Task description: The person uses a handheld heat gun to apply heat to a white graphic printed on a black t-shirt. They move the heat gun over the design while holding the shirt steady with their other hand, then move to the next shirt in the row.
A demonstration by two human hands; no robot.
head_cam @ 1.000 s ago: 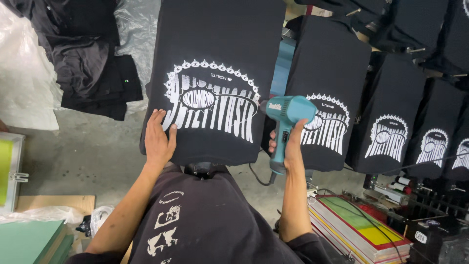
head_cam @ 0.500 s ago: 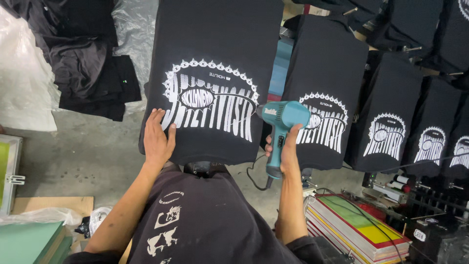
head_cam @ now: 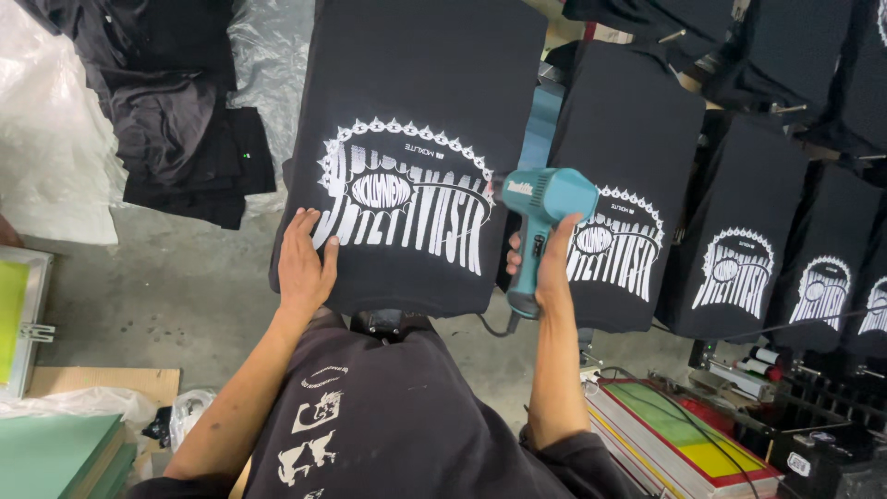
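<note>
A teal heat gun (head_cam: 540,205) is gripped in the right hand (head_cam: 552,268), its nozzle aimed at the white print on a black T-shirt (head_cam: 416,120). The shirt's near-left corner is pinned by the flat, open left hand (head_cam: 305,261). Even drying is best served by steady passes.

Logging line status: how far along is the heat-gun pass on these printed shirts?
Done: white prints are on every black shirt in the row. In hand: the right hand aims the teal heat gun at the front shirt, which the left hand presses flat. Left: cannot tell which shirts are cured; none has come off its board.
</note>
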